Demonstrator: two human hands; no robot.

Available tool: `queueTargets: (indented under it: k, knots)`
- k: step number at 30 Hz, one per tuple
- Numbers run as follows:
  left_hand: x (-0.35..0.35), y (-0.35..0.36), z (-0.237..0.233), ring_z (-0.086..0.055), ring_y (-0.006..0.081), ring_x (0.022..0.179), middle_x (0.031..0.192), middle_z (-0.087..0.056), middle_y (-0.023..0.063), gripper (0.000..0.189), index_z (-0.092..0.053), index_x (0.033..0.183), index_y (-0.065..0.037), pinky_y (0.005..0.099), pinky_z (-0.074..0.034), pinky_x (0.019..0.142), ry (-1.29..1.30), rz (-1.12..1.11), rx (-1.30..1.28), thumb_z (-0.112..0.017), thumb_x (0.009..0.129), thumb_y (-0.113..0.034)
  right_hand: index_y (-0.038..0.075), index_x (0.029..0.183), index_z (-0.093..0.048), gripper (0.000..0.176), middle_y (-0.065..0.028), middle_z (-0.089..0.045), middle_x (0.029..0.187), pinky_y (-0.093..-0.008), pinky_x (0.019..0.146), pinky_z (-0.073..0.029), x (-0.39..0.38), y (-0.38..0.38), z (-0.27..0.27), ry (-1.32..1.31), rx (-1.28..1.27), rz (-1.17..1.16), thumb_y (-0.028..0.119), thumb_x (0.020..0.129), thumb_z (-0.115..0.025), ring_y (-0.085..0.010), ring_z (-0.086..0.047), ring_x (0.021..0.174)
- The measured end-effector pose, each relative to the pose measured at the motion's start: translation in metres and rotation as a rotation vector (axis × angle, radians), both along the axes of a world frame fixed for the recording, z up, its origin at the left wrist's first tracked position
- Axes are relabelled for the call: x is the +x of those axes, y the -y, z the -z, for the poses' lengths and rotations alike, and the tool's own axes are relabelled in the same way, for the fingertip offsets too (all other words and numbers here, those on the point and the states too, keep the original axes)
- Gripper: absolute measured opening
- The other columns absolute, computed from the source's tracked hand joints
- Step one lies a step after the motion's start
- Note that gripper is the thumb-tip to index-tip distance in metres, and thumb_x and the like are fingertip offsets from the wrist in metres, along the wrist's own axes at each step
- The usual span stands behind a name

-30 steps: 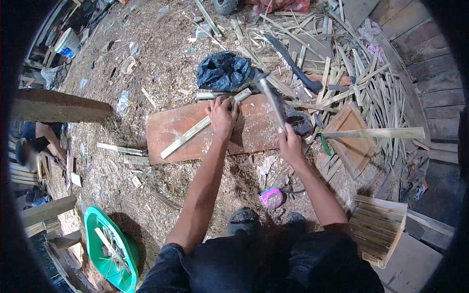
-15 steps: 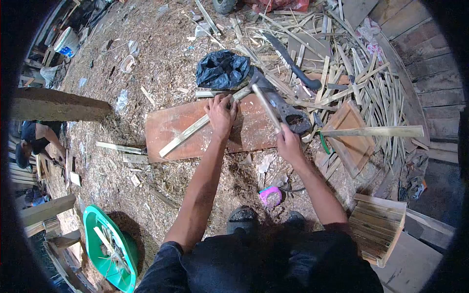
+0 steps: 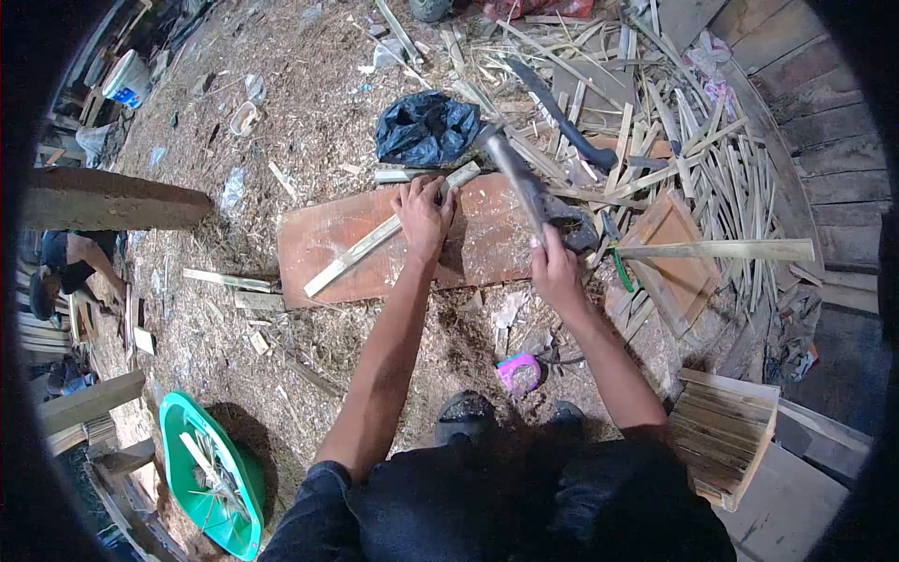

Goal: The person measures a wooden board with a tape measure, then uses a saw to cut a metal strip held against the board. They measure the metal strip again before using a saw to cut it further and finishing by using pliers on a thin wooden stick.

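My left hand [image 3: 424, 217] is closed round a pale wooden strip [image 3: 354, 259], pressing it down on a reddish-brown board [image 3: 309, 234]. The strip lies slantwise, its far end poking out beyond my fingers. In my right hand [image 3: 556, 272] is a hammer [image 3: 521, 183], blurred by motion, its head up and away from me, near the strip's far end. Under and beside it a handsaw [image 3: 573, 228] lies partly hidden, its dark handle at the board's right side. A black plastic bag [image 3: 426, 129] sits just past the board.
Piled wooden strips [image 3: 721, 178] and a curved blade with a dark handle [image 3: 571, 131] lie right. A pink tape measure [image 3: 519, 373] rests near my feet. A green tub [image 3: 178, 468] stands lower left, a wooden crate [image 3: 721, 431] lower right. Another person [image 3: 84, 267] bends beyond a beam [image 3: 112, 201].
The hammer in my right hand has tilted and shifted slightly to the right, leaving the strip's far end in plain view. My left hand and the strip have stayed nearly still.
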State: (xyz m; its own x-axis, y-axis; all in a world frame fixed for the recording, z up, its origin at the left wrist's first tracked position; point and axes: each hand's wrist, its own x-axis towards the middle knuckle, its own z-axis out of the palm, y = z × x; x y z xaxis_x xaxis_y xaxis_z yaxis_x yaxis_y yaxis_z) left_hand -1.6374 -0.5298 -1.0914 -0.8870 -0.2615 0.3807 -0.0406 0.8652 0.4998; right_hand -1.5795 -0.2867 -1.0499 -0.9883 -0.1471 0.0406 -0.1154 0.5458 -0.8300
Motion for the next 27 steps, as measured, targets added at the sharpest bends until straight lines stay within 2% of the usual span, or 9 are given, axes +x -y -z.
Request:
queueTargets:
  k: [1, 4, 8, 12, 16, 19, 23, 26, 27]
  knots:
    - [0.001, -0.001, -0.002, -0.054, 0.0272, 0.105, 0.111, -0.065, 0.0040, 0.031, -0.073, 0.104, -0.012, 0.0434, -0.036, 0.092, 0.016, -0.005, 0.003, -0.072, 0.082, -0.032, 0.003, 0.125, -0.047, 0.035, -0.0307, -0.062, 0.085, -0.0523, 0.068, -0.049, -0.002, 0.000, 0.002, 0.046, 0.112, -0.037, 0.015, 0.093, -0.051, -0.0485, -0.062, 0.082]
    - [-0.001, 0.000, -0.002, -0.054, 0.0264, 0.105, 0.110, -0.065, 0.0040, 0.031, -0.073, 0.104, -0.011, 0.0437, -0.035, 0.093, 0.028, -0.003, 0.010, -0.070, 0.083, -0.033, 0.003, 0.123, -0.049, 0.033, -0.0300, -0.062, 0.085, -0.0519, 0.067, -0.049, 0.002, -0.003, -0.002, 0.082, 0.019, 0.022, 0.015, 0.093, -0.050, -0.0478, -0.063, 0.081]
    - [-0.002, 0.001, 0.007, -0.053, 0.0259, 0.107, 0.111, -0.065, 0.0038, 0.031, -0.073, 0.103, -0.012, 0.0441, -0.035, 0.094, 0.006, -0.016, -0.027, -0.070, 0.083, -0.035, -0.001, 0.124, -0.049, 0.035, -0.0302, -0.063, 0.083, -0.0520, 0.068, -0.049, 0.006, 0.001, 0.003, -0.042, -0.062, 0.075, 0.015, 0.093, -0.050, -0.0477, -0.063, 0.084]
    - [-0.002, 0.001, 0.004, -0.053, 0.0263, 0.108, 0.113, -0.064, 0.0044, 0.030, -0.073, 0.103, -0.011, 0.0439, -0.034, 0.095, 0.050, -0.010, -0.001, -0.070, 0.083, -0.034, -0.002, 0.125, -0.049, 0.037, -0.0311, -0.063, 0.086, -0.0523, 0.070, -0.049, 0.001, -0.004, 0.005, 0.046, 0.095, -0.070, 0.015, 0.092, -0.050, -0.0491, -0.061, 0.085]
    - [-0.001, 0.002, 0.005, -0.053, 0.0264, 0.107, 0.111, -0.064, 0.0043, 0.030, -0.073, 0.102, -0.012, 0.0429, -0.035, 0.093, -0.017, 0.010, -0.021, -0.071, 0.082, -0.034, -0.002, 0.125, -0.049, 0.038, -0.0307, -0.062, 0.083, -0.0530, 0.070, -0.049, 0.005, 0.003, 0.002, -0.048, -0.043, -0.003, 0.017, 0.092, -0.050, -0.0489, -0.061, 0.083]
    - [0.000, 0.000, 0.003, -0.054, 0.0264, 0.106, 0.110, -0.065, 0.0049, 0.030, -0.073, 0.103, -0.012, 0.0428, -0.036, 0.092, 0.025, -0.012, -0.017, -0.070, 0.083, -0.034, -0.001, 0.126, -0.049, 0.038, -0.0299, -0.063, 0.082, -0.0526, 0.068, -0.049, 0.001, 0.001, -0.001, 0.127, 0.107, -0.051, 0.018, 0.092, -0.051, -0.0487, -0.061, 0.081]
    - [0.000, 0.002, 0.005, -0.054, 0.0264, 0.105, 0.109, -0.065, 0.0056, 0.030, -0.073, 0.104, -0.012, 0.0432, -0.036, 0.093, -0.004, 0.008, -0.012, -0.070, 0.083, -0.033, 0.001, 0.126, -0.048, 0.037, -0.0292, -0.063, 0.080, -0.0535, 0.066, -0.048, 0.003, -0.001, 0.000, 0.012, -0.017, 0.055, 0.018, 0.093, -0.051, -0.0489, -0.062, 0.080]
    - [-0.001, 0.000, 0.002, -0.054, 0.0271, 0.105, 0.109, -0.064, 0.0060, 0.030, -0.073, 0.104, -0.012, 0.0439, -0.036, 0.093, -0.020, 0.014, -0.005, -0.071, 0.082, -0.033, -0.001, 0.125, -0.048, 0.037, -0.0293, -0.063, 0.080, -0.0536, 0.065, -0.048, 0.002, -0.001, 0.000, 0.146, 0.087, -0.012, 0.017, 0.093, -0.050, -0.0488, -0.062, 0.079]
    - [0.000, 0.000, 0.002, -0.054, 0.0274, 0.105, 0.109, -0.064, 0.0061, 0.031, -0.072, 0.104, -0.011, 0.0441, -0.036, 0.094, -0.010, 0.010, 0.004, -0.071, 0.082, -0.033, -0.001, 0.125, -0.048, 0.037, -0.0293, -0.063, 0.080, -0.0530, 0.065, -0.049, 0.002, -0.002, -0.002, 0.101, 0.069, -0.001, 0.017, 0.093, -0.051, -0.0487, -0.063, 0.079]
